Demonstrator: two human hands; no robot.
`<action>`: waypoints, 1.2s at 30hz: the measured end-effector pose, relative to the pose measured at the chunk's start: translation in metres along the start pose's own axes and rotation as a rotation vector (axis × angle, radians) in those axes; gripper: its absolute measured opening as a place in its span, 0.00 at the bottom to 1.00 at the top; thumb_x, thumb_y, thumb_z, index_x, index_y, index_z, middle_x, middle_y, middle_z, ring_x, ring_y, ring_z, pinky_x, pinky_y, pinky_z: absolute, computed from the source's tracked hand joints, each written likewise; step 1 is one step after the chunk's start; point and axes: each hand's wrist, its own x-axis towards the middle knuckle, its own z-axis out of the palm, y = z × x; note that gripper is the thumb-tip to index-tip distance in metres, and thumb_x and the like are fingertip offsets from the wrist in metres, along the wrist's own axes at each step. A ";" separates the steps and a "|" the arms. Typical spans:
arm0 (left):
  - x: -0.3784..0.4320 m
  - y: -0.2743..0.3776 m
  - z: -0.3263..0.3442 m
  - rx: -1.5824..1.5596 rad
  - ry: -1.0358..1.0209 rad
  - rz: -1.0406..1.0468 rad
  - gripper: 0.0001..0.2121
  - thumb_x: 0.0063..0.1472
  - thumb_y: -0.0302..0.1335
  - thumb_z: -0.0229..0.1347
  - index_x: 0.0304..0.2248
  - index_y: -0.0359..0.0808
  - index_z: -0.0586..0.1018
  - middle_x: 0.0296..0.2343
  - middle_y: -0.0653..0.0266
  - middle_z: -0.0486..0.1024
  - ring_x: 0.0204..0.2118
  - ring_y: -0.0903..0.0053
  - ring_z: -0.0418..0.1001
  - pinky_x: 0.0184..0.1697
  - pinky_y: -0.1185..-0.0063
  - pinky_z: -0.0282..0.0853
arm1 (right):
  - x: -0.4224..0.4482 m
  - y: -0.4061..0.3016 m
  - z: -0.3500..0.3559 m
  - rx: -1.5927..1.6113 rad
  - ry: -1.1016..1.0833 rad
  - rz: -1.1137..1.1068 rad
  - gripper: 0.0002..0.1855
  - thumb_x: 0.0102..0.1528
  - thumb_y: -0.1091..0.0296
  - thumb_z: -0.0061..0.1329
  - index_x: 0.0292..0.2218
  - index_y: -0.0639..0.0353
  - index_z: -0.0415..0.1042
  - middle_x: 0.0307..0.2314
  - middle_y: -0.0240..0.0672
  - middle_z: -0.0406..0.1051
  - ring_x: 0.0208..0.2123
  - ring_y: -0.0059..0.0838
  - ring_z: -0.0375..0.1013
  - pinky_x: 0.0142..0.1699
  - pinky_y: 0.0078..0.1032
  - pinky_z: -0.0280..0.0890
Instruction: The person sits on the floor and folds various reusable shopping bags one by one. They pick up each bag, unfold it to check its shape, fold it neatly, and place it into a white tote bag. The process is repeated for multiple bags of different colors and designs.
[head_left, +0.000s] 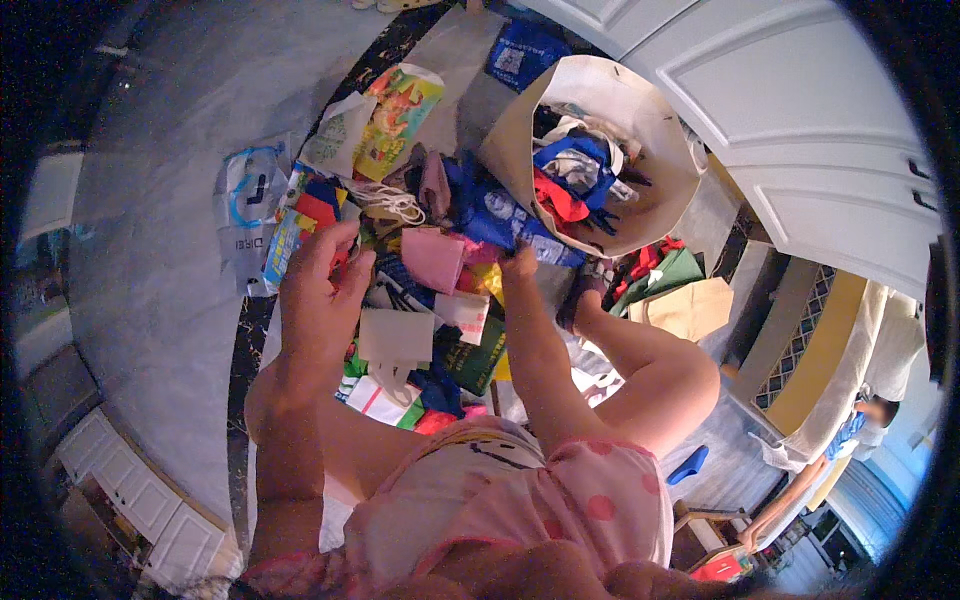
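Note:
My left hand (328, 277) hovers over the left side of a heap of bags, its thumb and fingers apart and nothing visible between them. My right hand (519, 262) grips the near edge of a blue bag (491, 214) with white print, just in front of the big cream bag (504, 146). That wide-mouthed bag holds crumpled bags, including a blue one (576, 161) and a red one (556, 199). Between my hands lie a folded pink bag (433, 259), a pale square bag (396, 335), a dark green bag (478, 358) and a bundle of white cord (391, 201).
A colourful printed bag (397, 120) and a clear plastic bag (251, 191) lie to the left. A brown paper bag (682, 309) is by my right foot. White cabinet doors (802, 112) stand behind the cream bag. A person (847, 435) reclines at far right.

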 end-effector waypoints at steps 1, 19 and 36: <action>-0.001 -0.002 -0.001 0.031 0.002 0.025 0.15 0.55 0.23 0.58 0.43 0.32 0.73 0.35 0.55 0.75 0.37 0.67 0.74 0.40 0.73 0.69 | -0.013 0.005 -0.007 -0.013 0.000 0.014 0.14 0.55 0.72 0.40 0.44 0.59 0.65 0.40 0.42 0.70 0.41 0.44 0.71 0.45 0.44 0.68; 0.003 -0.009 -0.008 0.162 -0.094 0.232 0.20 0.55 0.31 0.59 0.46 0.33 0.71 0.41 0.55 0.75 0.42 0.64 0.74 0.46 0.72 0.68 | -0.204 -0.020 0.021 -0.076 -0.049 0.367 0.10 0.48 0.68 0.43 0.33 0.62 0.68 0.28 0.40 0.73 0.28 0.39 0.74 0.35 0.32 0.73; -0.040 -0.037 -0.032 -0.435 -0.215 0.149 0.47 0.42 0.35 0.70 0.58 0.35 0.54 0.51 0.49 0.62 0.55 0.62 0.60 0.55 0.69 0.59 | -0.408 0.020 0.172 -1.143 -0.855 -0.585 0.19 0.48 0.75 0.53 0.44 0.59 0.71 0.35 0.29 0.73 0.36 0.24 0.72 0.43 0.23 0.66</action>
